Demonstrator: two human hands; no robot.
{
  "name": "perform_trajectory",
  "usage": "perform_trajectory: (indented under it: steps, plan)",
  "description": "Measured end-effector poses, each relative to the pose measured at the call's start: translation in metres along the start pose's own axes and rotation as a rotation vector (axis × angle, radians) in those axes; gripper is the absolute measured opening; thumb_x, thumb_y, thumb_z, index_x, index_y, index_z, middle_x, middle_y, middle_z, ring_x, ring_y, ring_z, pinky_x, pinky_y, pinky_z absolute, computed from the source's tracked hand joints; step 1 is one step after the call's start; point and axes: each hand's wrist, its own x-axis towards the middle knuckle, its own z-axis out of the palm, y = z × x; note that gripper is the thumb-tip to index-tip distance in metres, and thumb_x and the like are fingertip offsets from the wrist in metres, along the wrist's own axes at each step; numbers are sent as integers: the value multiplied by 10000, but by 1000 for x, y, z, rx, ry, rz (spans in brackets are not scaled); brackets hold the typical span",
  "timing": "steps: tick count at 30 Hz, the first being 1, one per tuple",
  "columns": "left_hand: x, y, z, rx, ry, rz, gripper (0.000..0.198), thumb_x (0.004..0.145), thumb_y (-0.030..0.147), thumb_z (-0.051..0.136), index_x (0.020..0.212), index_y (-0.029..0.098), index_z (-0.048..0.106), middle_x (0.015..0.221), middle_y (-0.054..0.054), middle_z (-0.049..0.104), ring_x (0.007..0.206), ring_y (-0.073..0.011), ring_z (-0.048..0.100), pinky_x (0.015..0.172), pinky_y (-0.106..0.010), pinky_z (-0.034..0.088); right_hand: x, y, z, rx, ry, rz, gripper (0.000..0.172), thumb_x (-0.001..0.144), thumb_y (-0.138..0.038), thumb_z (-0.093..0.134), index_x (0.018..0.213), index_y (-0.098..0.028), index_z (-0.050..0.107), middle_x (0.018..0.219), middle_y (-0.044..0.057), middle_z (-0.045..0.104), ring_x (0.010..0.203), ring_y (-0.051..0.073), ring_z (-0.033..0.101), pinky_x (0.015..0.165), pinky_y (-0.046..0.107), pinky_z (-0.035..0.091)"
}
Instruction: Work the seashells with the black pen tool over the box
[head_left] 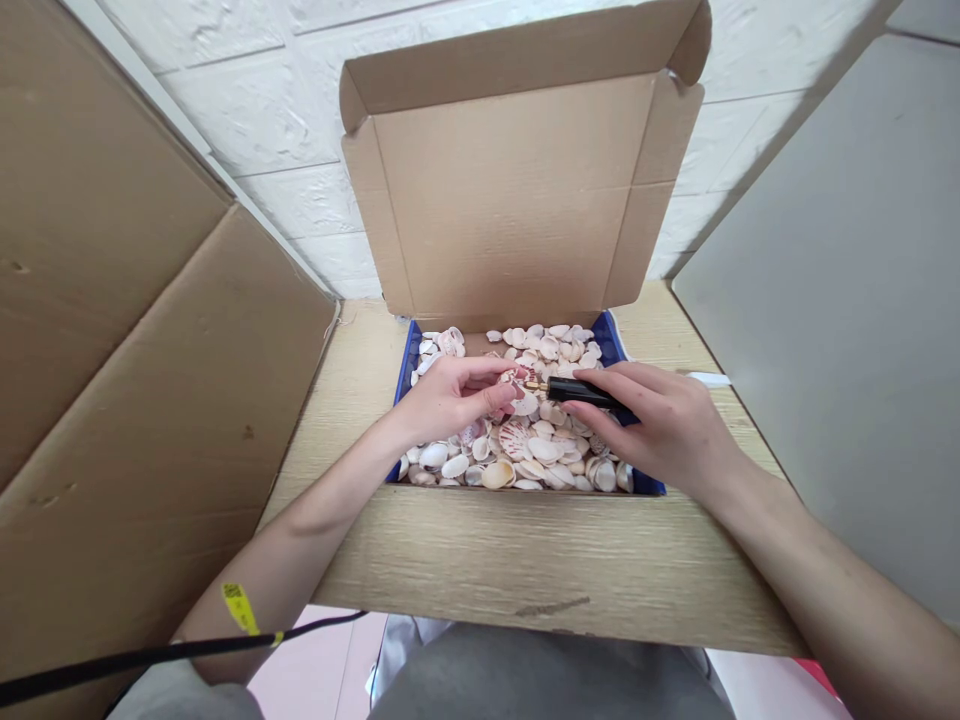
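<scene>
Between the thumb and fingers of my left hand is a small seashell with reddish-brown markings. My right hand grips a black mini drill with a brass-coloured chuck. The drill points left, its tip at the held shell; whether the bit has entered the shell is too small to tell. Both hands are above an open cardboard box with blue sides, filled with white, cream and patterned shells. One larger striped scallop shell lies just below the drill tip.
The box's lid stands raised at the back, near a white brick-patterned wall. Tall cardboard borders the wooden table on the left, a grey panel on the right. A black cable with a yellow tag crosses my left forearm.
</scene>
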Motion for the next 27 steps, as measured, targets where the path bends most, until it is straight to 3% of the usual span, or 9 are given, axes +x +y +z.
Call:
perform_trajectory:
  steps: [11, 27]
  plan:
    - [0, 1, 0, -9, -6, 0, 493, 802, 460, 738, 1131, 94, 715, 950, -114, 773, 796, -204, 738, 712, -318, 612, 0, 1, -1, 14, -43, 27, 160, 951, -345, 601, 1017, -209, 653, 817, 39, 723, 673, 176, 669, 539, 294, 467]
    - [0, 1, 0, -5, -14, 7, 443, 827, 418, 721, 1130, 95, 704, 963, -107, 775, 752, -156, 725, 717, -284, 609, 0, 1, 1, 6, -38, 13, 165, 958, -349, 594, 1011, -201, 642, 794, 34, 711, 653, 165, 656, 531, 286, 463]
